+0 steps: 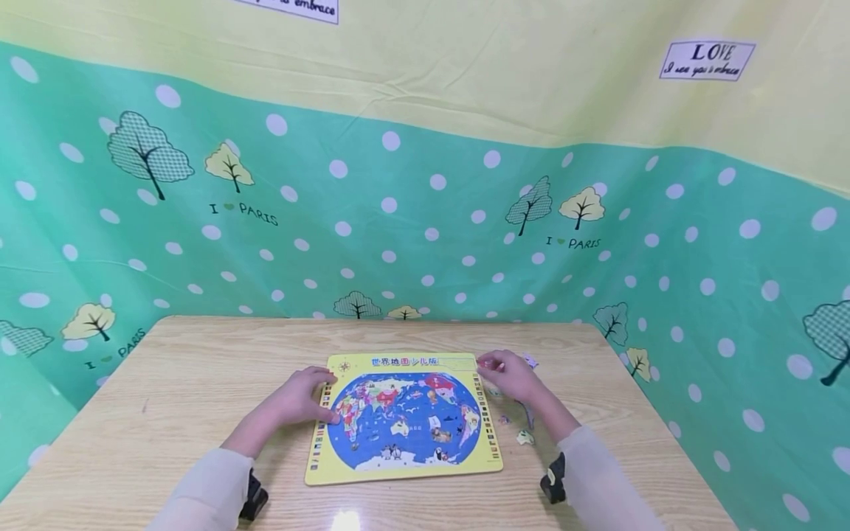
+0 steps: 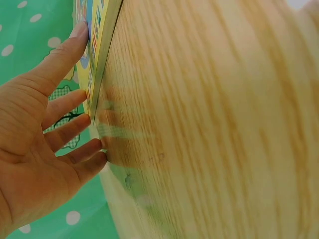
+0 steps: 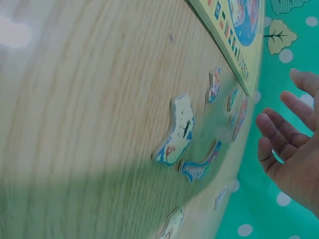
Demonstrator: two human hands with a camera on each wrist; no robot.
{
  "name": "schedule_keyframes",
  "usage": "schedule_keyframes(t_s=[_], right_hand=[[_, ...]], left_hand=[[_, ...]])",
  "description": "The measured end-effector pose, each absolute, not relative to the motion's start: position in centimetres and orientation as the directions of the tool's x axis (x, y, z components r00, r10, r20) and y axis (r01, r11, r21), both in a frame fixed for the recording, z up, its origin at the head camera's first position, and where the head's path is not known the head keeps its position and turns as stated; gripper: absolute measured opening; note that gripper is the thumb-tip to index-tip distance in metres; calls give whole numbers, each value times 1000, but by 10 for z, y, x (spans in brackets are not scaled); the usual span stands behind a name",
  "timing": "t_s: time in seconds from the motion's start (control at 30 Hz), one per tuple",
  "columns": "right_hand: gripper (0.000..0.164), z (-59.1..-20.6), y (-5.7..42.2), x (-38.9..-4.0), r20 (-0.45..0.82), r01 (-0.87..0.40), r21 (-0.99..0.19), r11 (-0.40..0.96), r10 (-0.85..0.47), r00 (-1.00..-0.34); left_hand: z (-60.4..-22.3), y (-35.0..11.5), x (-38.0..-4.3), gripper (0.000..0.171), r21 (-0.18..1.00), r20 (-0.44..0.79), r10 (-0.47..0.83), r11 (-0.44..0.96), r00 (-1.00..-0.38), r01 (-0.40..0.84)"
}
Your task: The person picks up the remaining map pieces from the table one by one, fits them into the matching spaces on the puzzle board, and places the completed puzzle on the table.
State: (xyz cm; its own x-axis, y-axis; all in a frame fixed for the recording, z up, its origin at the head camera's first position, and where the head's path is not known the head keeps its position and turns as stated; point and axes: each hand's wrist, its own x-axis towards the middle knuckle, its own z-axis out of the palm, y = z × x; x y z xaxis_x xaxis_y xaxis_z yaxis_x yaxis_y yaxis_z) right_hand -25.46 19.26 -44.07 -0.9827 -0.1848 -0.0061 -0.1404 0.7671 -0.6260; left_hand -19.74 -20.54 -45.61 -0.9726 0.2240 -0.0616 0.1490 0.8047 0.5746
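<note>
A yellow-bordered world map puzzle board (image 1: 405, 476), with a blue ocean and small flags down both sides, lies on the table. At its left edge is my left hand (image 1: 302, 394), thumb lying on the board and the other fingers spread along the edge. In the left wrist view that hand (image 2: 40, 134) touches the board (image 2: 102, 45). My right hand (image 1: 511, 375) is by the board's upper right corner, above loose puzzle pieces. Seen from the right wrist, this hand (image 3: 294, 144) has loosely bent fingers, and no piece shows in it. Something red shows near its fingertips in the head view.
Several map pieces lie right of the board, among them a pale one (image 3: 177, 132), a curved one (image 3: 199, 167) and a small one (image 3: 213, 85). The wooden table (image 1: 219, 346) ends at a green dotted cloth (image 1: 412, 228) behind and at the sides.
</note>
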Motion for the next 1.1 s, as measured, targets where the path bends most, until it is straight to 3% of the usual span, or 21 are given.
schedule_keyframes(t_s=[1.1], right_hand=[[36, -445, 231, -254, -61, -49, -591, 805, -105, -993]], left_hand=[[-454, -204, -196, 83, 564, -56, 230, 810, -972, 159]])
